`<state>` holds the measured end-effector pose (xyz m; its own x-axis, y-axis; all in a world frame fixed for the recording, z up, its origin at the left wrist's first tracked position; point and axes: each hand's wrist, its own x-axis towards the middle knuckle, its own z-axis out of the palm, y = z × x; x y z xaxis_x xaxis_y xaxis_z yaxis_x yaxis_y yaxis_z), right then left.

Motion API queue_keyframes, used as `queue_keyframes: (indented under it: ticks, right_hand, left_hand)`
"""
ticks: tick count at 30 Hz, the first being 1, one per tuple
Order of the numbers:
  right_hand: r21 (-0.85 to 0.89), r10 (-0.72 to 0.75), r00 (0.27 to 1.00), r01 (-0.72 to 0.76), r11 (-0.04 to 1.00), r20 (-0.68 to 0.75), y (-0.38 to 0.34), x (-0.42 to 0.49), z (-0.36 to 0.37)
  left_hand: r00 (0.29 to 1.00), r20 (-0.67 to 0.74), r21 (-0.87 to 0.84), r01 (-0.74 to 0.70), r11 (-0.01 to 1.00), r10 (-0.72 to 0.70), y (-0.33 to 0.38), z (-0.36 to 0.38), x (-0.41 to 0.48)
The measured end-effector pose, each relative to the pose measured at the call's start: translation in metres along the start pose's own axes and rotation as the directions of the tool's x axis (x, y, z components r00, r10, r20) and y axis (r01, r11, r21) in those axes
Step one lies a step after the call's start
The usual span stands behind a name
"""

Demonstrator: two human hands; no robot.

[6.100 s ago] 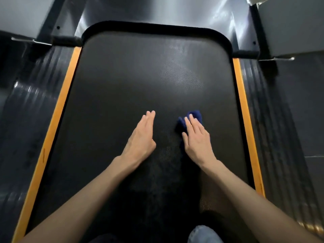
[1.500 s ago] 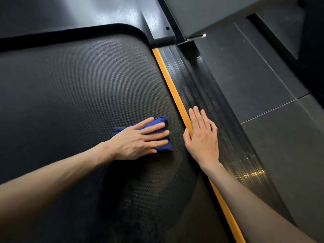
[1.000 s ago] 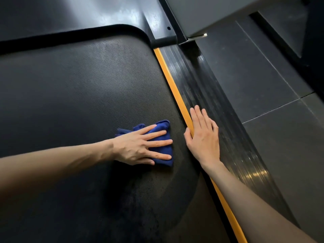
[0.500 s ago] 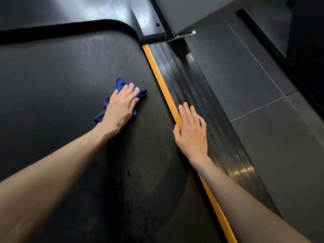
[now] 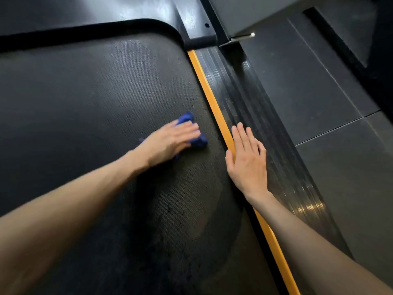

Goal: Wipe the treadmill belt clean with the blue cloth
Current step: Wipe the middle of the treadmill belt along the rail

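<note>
The black textured treadmill belt [image 5: 89,107] fills the left and middle of the head view. A crumpled blue cloth [image 5: 198,141] lies on the belt near its right edge. My left hand [image 5: 172,139] presses down on the cloth with its fingers stretched over it, blurred by motion. Most of the cloth is hidden under that hand. My right hand [image 5: 246,158] lies flat with straight fingers on the orange strip [image 5: 204,81] and the ribbed side rail [image 5: 251,107], holding nothing.
A raised black lip [image 5: 89,31] bounds the belt's far end. A dark upright post with a metal bracket [image 5: 240,38] stands at the rail's far end. Dark floor tiles [image 5: 331,158] lie to the right of the treadmill.
My left hand has slid the cloth back toward me and to the right, closer to the orange strip. Six seconds ago my right hand had the cloth. My right hand stays on the rail.
</note>
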<state>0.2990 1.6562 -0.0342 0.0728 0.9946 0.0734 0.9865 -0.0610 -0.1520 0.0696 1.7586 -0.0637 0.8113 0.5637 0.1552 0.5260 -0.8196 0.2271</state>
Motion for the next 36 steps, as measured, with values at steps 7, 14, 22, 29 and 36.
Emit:
queue_keyframes:
  ticks: [7, 14, 22, 29, 36]
  right_hand:
    - [0.029, 0.004, 1.0, -0.004, 1.0, 0.001, -0.001, 0.001, -0.001]
    - [0.087, -0.004, 0.999, 0.008, 0.996, -0.048, -0.001, 0.001, -0.002]
    - [0.059, 0.007, 0.998, -0.004, 0.998, -0.059, 0.001, 0.003, 0.0]
    - [0.042, 0.001, 0.999, 0.001, 0.999, -0.039, 0.001, 0.001, 0.0]
    - [0.052, 0.006, 0.999, -0.004, 0.999, -0.038, 0.001, 0.001, 0.001]
  left_hand:
    - [0.979, -0.096, -0.002, 0.179, 0.984, -0.178, 0.04, 0.008, 0.023]
    - [0.868, 0.132, -0.066, -0.474, 0.878, 0.478, 0.083, 0.003, -0.014]
    - [0.887, -0.077, 0.03, 0.458, 0.889, -0.454, -0.029, -0.006, 0.059]
    - [0.96, 0.103, -0.065, -0.255, 0.965, 0.261, 0.092, 0.012, -0.016]
    - [0.999, -0.014, 0.09, 0.038, 0.995, -0.037, -0.017, -0.001, 0.028]
